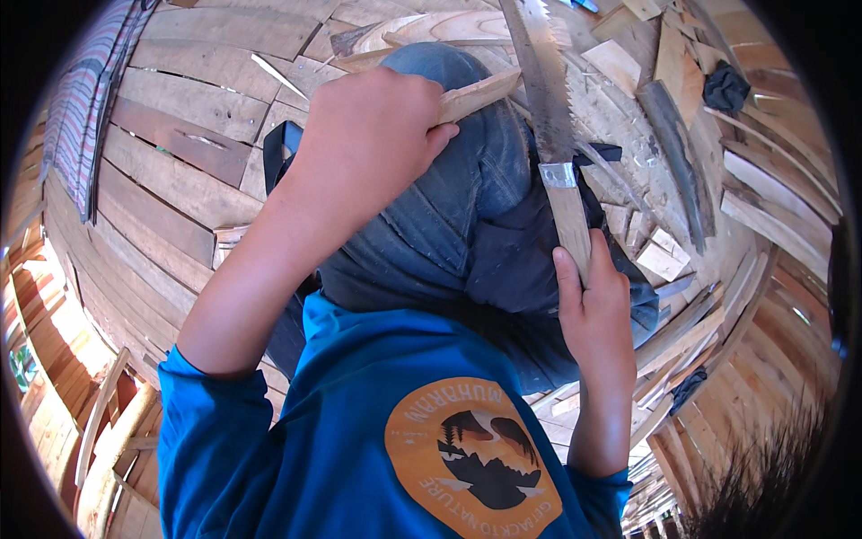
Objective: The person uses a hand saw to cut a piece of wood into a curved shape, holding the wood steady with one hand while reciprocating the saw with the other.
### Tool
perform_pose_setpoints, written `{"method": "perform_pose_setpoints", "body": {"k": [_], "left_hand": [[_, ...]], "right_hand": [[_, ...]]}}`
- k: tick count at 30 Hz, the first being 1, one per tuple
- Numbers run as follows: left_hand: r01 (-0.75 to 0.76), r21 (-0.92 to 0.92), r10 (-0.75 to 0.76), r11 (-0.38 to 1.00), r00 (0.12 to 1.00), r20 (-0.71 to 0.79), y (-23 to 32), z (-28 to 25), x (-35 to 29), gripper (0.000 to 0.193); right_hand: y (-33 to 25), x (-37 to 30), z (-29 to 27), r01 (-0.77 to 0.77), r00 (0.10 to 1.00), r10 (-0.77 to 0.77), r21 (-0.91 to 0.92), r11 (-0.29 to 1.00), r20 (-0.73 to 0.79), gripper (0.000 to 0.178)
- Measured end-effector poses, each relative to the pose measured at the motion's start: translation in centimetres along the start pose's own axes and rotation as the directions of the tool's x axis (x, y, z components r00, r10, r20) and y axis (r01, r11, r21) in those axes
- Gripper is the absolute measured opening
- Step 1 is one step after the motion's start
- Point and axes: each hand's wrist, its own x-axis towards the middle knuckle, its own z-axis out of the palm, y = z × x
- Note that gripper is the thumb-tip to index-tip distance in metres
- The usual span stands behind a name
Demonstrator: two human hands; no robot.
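The left hand (382,117) grasps a wood piece (479,96) over the knee (431,59); the right hand (595,292) grasps a saw's (545,94) handle (567,216), blade beside the wood. Lettering (453,402) edges the blue shirt's (314,440) round orange print (409,454).

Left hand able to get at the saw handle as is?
Probably not: the left hand is closed around a wooden piece, and the right hand holds the saw handle.

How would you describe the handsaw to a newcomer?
Start from the blue T-shirt and go up to the right hand. It grips the handsaw by its wooden handle. Unlike the wood offcuts nearby, this tool has a toothed metal blade.
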Motion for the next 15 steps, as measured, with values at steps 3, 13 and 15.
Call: {"method": "perform_pose_setpoints", "body": {"k": [3,13,15], "left_hand": [[0.014,0.003,-0.014,1.000,1.000,0.020,-0.7,-0.3,0.2,0.041],[0.110,0.001,-0.109,0.994,0.989,0.102,-2.3,-2.3,2.0,0.039],[0.126,-0.023,-0.122,0.992,0.983,0.138,-2.3,-2.3,2.4,0.047]], "right_hand": [[-0.2,0.5,-0.4,-0.045,0.996,0.037,0.097,0.994,0.079,0.027],[2.0,0.9,0.4,-0.332,0.917,0.138,0.527,0.783,0.373,0.021],[4.5,0.4,1.3,-0.248,0.947,0.111,0.470,0.847,0.301,0.016]]}}
